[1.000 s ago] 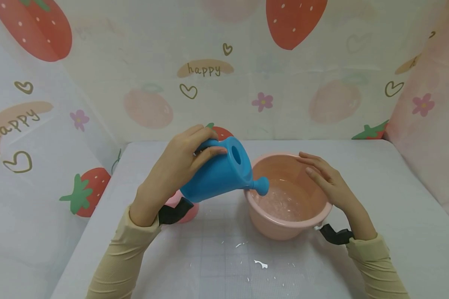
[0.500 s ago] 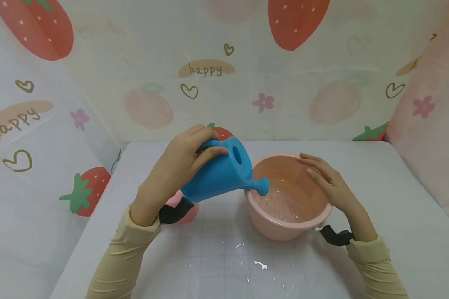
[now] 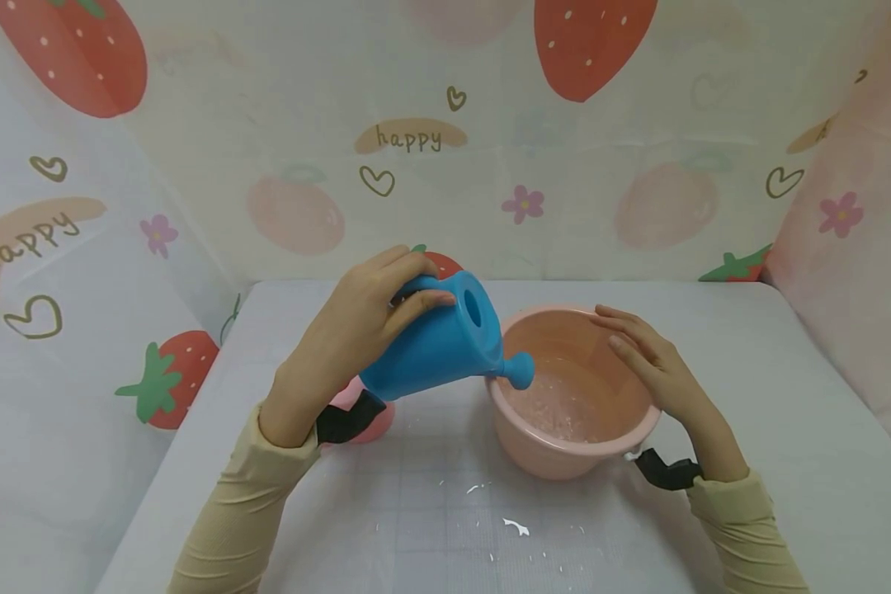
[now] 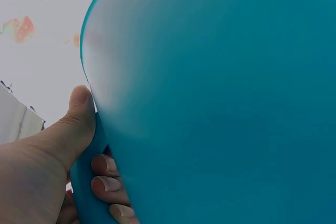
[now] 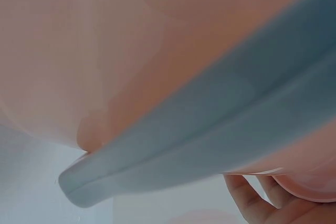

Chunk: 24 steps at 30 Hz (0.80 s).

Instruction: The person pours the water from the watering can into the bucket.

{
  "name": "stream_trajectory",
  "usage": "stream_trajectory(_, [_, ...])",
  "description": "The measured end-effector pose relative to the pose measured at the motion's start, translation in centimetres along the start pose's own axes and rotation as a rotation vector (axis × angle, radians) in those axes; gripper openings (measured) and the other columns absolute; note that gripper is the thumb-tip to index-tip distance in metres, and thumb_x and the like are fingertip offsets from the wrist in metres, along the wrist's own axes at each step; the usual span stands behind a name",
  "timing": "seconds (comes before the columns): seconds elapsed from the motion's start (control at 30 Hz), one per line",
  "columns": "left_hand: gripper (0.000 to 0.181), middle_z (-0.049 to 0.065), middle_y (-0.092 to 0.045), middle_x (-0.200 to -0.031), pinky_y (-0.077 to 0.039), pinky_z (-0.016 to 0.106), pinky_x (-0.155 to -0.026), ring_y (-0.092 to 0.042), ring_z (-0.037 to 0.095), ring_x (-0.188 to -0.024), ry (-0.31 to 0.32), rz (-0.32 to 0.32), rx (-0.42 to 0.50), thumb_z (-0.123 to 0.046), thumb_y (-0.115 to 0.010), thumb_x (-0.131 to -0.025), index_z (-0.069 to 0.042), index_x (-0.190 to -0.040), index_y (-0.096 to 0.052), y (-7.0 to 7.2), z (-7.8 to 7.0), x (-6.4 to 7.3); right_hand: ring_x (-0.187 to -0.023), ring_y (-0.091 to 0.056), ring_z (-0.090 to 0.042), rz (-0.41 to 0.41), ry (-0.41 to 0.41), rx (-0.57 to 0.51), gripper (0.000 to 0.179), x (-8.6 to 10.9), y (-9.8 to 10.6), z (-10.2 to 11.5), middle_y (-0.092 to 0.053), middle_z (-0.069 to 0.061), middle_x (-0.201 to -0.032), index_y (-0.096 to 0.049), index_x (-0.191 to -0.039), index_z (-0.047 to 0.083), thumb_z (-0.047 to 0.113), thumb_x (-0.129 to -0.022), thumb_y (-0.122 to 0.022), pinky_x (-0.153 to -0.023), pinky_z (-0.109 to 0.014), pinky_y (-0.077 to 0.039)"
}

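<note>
My left hand (image 3: 356,318) grips the handle of a blue watering can (image 3: 438,342), which is held tilted. Its round spout head (image 3: 518,370) points down over the left rim of a pink basin (image 3: 557,462). Shallow water with ripples (image 3: 560,404) shows inside the basin. At the basin's right side, my right hand (image 3: 657,363) holds the rim, thumb on the inner side and fingers along the outside. In the left wrist view the can's blue body (image 4: 220,98) fills most of the picture, with thumb and fingertips around the handle (image 4: 86,182).
A pink object (image 3: 374,425) stands on the white table, partly hidden behind the left wrist. Small puddles (image 3: 516,526) lie in front of the basin. A blurred grey-blue bar (image 5: 210,124) crosses the right wrist view. Strawberry-printed sheets (image 3: 297,148) enclose the back and sides.
Both hands, the can and the basin stay nearly in place. The ripples on the water inside the basin vary slightly.
</note>
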State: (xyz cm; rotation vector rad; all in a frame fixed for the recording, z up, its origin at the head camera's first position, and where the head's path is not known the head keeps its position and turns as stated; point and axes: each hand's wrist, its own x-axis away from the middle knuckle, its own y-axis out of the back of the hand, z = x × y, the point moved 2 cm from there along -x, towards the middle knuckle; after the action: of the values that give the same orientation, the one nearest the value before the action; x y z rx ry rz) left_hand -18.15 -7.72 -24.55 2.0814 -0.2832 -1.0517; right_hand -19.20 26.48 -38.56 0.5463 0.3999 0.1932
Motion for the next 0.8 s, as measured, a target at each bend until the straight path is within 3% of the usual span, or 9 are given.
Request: stream_trajectory(0.8, [0.021, -0.001, -0.058, -0.090, -0.047, 0.026, -0.079, -0.053, 0.010, -0.084, -0.008, 0.034, 0.000, -0.031, -0.061, -0.088, -0.012, -0.096, -0.063, 0.17, -0.55, -0.48, -0.137, -0.027, -0.015, 0.002, 0.004, 0.005, 0.036, -0.07, 0.03, 0.07, -0.037, 0.000, -0.145, -0.050, -0.133, 0.018, 0.015, -0.098, -0.044, -0.105, -0.055, -0.025])
